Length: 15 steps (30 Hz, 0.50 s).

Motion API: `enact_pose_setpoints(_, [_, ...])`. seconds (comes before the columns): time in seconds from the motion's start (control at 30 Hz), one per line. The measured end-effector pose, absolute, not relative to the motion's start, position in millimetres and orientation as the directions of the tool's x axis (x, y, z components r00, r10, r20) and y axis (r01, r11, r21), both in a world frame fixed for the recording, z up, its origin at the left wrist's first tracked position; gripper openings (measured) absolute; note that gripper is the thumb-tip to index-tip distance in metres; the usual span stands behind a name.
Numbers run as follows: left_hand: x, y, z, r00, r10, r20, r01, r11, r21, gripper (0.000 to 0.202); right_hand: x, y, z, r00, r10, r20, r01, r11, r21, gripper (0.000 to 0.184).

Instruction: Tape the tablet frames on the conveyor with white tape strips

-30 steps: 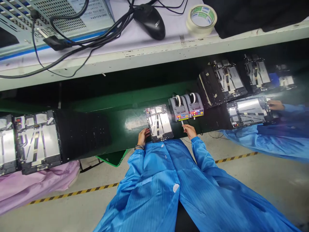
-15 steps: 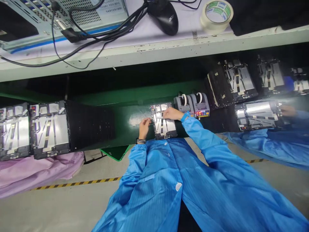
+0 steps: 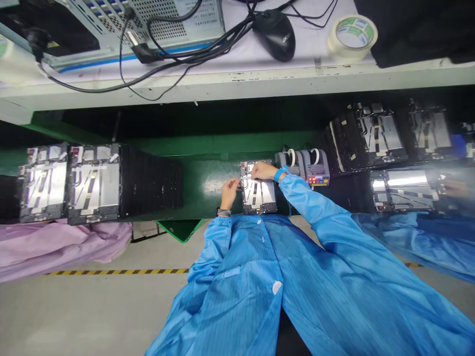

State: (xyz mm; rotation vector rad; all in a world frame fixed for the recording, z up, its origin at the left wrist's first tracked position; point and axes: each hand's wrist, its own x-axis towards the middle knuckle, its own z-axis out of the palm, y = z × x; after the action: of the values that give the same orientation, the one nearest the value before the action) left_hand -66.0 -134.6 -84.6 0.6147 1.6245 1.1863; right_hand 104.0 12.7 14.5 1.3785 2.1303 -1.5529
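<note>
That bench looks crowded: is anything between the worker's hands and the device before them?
Nothing visible. The left hand is at the left edge of the device, the right hand on its upper part; tape dispensers stand to its right.

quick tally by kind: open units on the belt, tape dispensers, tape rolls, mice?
Open units: 6
Tape dispensers: 2
Tape roll: 1
Mouse: 1
Total: 10
Blurred or cut-off items at the picture edges are left out.
</note>
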Motion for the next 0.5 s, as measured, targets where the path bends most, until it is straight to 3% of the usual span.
enact_pose_setpoints(0.5, [-66.6, -124.3, -81.6, -0.379, 0.826, -0.418, -0.114, 0.406, 0.907, 0.028, 94.7, 11.3, 37.8, -0.505, 0.594, -0.626, 0.797, 0.044, -0.602, 0.024])
